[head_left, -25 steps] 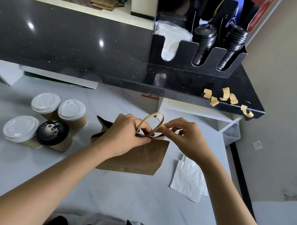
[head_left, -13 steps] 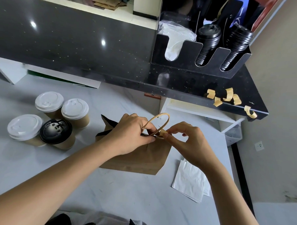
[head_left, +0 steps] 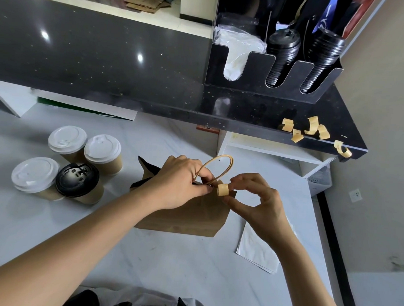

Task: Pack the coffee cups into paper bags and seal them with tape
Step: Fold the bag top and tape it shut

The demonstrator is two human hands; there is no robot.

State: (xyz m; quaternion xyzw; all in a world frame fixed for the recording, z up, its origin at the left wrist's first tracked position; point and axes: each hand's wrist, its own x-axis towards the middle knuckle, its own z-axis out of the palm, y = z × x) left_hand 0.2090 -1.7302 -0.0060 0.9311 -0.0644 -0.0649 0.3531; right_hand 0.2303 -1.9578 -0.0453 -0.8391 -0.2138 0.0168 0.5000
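Paper bag (head_left: 189, 218) upright on the white surface (head_left: 168, 262), mouth pinched flat below the handles by the left hand (head_left: 181, 182), probably to steady the seam. Tape strip (head_left: 223, 190) pinched in the right hand's (head_left: 256, 201) grip, arched over that edge. Four cups (head_left: 67, 163) waiting nearby, left.

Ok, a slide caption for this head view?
Left hand pinches the paper bag top; right hand holds tape strip there.
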